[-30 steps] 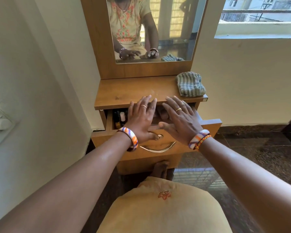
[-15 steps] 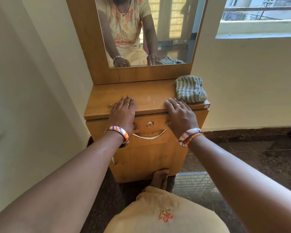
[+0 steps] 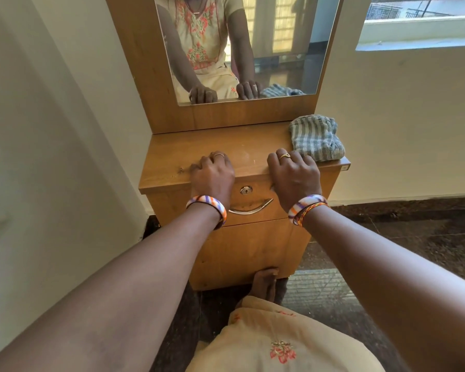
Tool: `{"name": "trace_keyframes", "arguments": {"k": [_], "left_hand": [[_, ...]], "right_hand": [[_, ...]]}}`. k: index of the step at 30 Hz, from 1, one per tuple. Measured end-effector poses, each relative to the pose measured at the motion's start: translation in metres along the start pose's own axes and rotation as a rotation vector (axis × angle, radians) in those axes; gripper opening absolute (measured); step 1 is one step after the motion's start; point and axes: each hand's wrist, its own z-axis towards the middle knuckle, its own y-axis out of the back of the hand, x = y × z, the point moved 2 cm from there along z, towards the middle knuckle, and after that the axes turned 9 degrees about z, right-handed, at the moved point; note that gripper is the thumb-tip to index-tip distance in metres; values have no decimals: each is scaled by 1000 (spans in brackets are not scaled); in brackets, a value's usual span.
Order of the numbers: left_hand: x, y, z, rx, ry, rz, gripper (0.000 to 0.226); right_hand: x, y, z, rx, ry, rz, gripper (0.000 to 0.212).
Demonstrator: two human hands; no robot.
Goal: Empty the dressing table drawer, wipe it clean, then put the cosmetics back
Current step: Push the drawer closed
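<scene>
The dressing table's drawer (image 3: 261, 196) is closed, showing its curved metal handle (image 3: 250, 209) and a small lock (image 3: 245, 190). No cosmetics are in sight. My left hand (image 3: 212, 175) and my right hand (image 3: 294, 175) sit side by side on the front edge of the wooden table top (image 3: 250, 154). Their fingers curl on the top and the right thumb lies under the edge, above the drawer. A folded grey striped cloth (image 3: 316, 138) lies on the top's right end, just beyond my right hand's knuckles.
A mirror (image 3: 253, 49) in a wooden frame rises behind the top. A white wall (image 3: 51, 157) runs close along the left. A window (image 3: 419, 20) is at the upper right, dark stone floor (image 3: 400, 237) to the right. My foot (image 3: 265, 283) touches the cabinet base.
The drawer, open with cosmetics showing a second ago, was pushed shut by both hands. Since then the flat fingers have curled on the table top's edge.
</scene>
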Motion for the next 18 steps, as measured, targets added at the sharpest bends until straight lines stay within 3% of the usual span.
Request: {"name": "trace_keyframes", "arguments": {"k": [8,18], "left_hand": [[-3,-1,1,16,25,11,40],[-5,-4,-2,-3,42,-10,47]], "right_hand": [[4,-2,3,-75,-15,-35,47],[4,-6,-2,-213,-12,-64,31]]}}
